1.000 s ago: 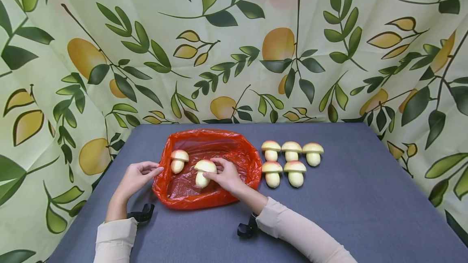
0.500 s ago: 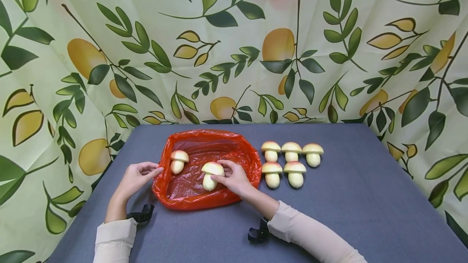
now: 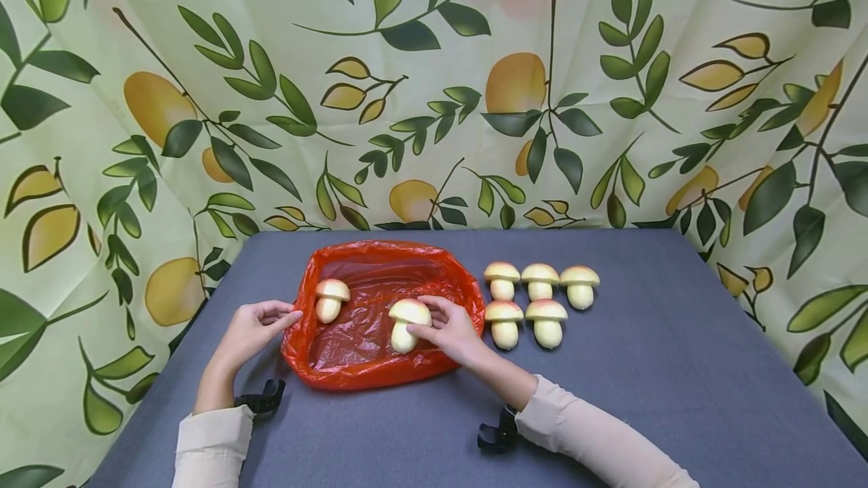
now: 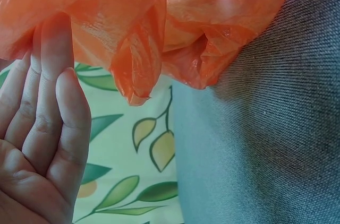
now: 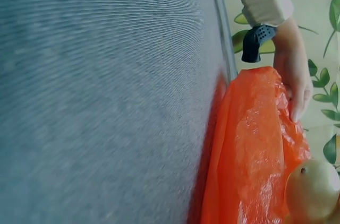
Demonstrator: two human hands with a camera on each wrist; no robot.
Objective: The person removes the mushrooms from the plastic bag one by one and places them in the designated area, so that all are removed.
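A red plastic bag (image 3: 369, 376) lies spread with its mouth upward on the table, left of centre in the head view. My left hand (image 3: 252, 331) pinches its left rim; in the left wrist view the film covers some fingertips. Over the right half of the bag's mouth, my right hand (image 3: 453, 330) holds a toy mushroom (image 3: 410, 312) between thumb and fingers, cap up. The stem's round end (image 5: 313, 188) shows in the right wrist view. Another toy mushroom (image 3: 331, 300) is inside the bag at the left.
Several toy mushrooms (image 3: 540, 279) stand in two rows just right of the bag. The grey table (image 3: 651, 367) reaches back to a leaf-and-fruit patterned cloth (image 3: 434, 96). Black wrist mounts (image 3: 498, 431) hang below the forearms.
My right hand has moved to the right across the bag's mouth, carrying the mushroom with it. The left hand, the bag and the other mushrooms have stayed in place.
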